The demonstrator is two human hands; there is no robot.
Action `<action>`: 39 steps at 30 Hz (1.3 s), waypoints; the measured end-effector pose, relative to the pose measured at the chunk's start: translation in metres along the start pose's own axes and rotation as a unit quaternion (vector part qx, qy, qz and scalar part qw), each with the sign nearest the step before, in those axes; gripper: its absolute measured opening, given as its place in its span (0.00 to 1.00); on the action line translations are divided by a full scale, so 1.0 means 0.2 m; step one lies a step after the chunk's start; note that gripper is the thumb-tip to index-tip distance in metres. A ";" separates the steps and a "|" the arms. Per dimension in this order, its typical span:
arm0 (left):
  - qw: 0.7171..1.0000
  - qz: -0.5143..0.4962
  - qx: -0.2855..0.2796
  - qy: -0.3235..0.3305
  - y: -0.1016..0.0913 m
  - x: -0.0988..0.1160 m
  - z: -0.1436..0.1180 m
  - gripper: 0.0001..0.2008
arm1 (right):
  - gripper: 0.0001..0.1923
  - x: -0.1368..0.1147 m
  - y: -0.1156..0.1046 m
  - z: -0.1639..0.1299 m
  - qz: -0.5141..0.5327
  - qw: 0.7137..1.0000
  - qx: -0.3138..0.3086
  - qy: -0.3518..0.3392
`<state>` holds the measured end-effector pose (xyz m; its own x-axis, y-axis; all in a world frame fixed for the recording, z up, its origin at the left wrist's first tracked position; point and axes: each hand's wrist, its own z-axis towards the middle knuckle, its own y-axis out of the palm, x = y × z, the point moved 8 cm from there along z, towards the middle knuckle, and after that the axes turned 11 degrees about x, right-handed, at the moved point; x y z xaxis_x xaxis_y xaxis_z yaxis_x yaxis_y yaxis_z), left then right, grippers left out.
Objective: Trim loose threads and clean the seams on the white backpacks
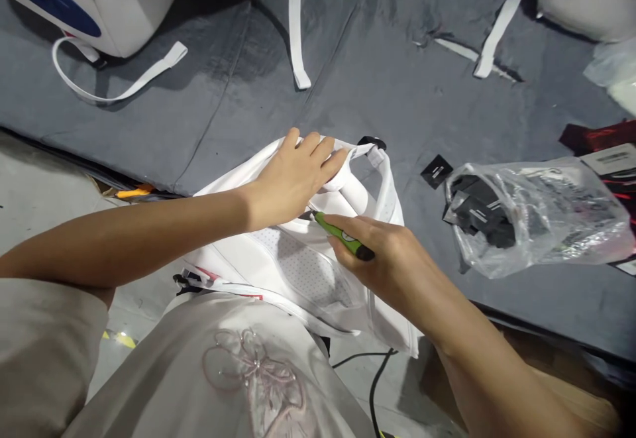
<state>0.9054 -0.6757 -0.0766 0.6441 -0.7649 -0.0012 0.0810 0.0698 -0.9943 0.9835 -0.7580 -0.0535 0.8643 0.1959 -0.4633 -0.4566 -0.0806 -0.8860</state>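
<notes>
A white backpack with a dotted mesh panel lies at the table's near edge, partly against my body. My left hand is on top of it, its fingers curved over the white fabric and its thumb hidden. In my right hand is a small tool with a green and black handle. The fingers are closed around that handle. Its dark, narrow tip touches or nearly touches the fabric beside my left palm; the exact contact and the tool's kind cannot be made out.
A grey cloth covers the table. To the right lie a clear plastic bag of black tags and one loose black tag. White bags with hanging straps stand at the back. A black cable runs below the edge.
</notes>
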 end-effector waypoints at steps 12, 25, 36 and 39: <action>1.000 -0.008 -0.003 0.003 0.01 0.01 0.01 0.42 | 0.17 -0.01 0.00 0.02 0.050 0.998 0.024 0.034; 0.999 -0.030 -0.013 -0.001 0.01 0.00 0.02 0.42 | 0.17 -0.02 0.03 0.01 -0.010 0.999 0.003 0.041; 1.000 -0.022 -0.008 0.008 0.00 0.00 0.02 0.42 | 0.16 -0.03 0.03 0.00 -0.011 0.998 0.045 0.033; 1.000 -0.008 -0.002 0.012 0.00 0.00 0.02 0.40 | 0.16 -0.03 0.03 0.00 -0.006 0.998 0.057 0.040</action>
<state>0.9083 -0.6741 -0.0771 0.6248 -0.7806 0.0126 0.0876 0.0541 -0.9947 0.9754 -0.7604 -0.0557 0.8817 0.1173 -0.4570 -0.4634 0.0334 -0.8855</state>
